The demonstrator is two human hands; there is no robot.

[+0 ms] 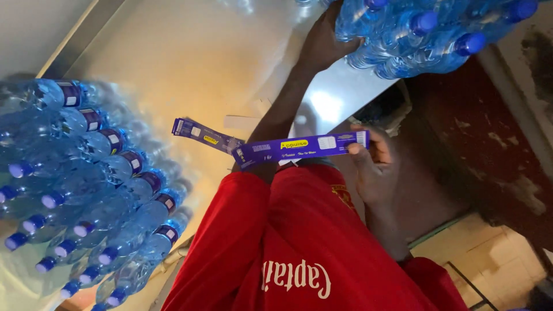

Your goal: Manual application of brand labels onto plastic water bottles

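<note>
two hands are at work here, and they belong to the person in the red shirt (299, 242). the right hand (374, 167) pinches the end of a long purple label strip (302, 147), thumb and fingers pressed together on the strip's right end, so the strip juts out level to the left of the hand. a second purple strip (204, 134) lies just past the far end of the first one, angled and overlapping it (whether anything holds it i cannot tell). the left hand (322, 40) reaches well above the held strip, fingers spread and pressed flat against a wrapped pack of water bottles (420, 34) with blue caps, which sits up and to the right of the strip. its forearm runs down behind the strip's middle. under both strips is a pale metal table (190, 63). far to the left of the held strip lies another pack of bottles (86, 184), stacked in rows with purple labels and blue caps. to the right of the strip, beyond the right hand, is a dark reddish wall (478, 132).
</note>
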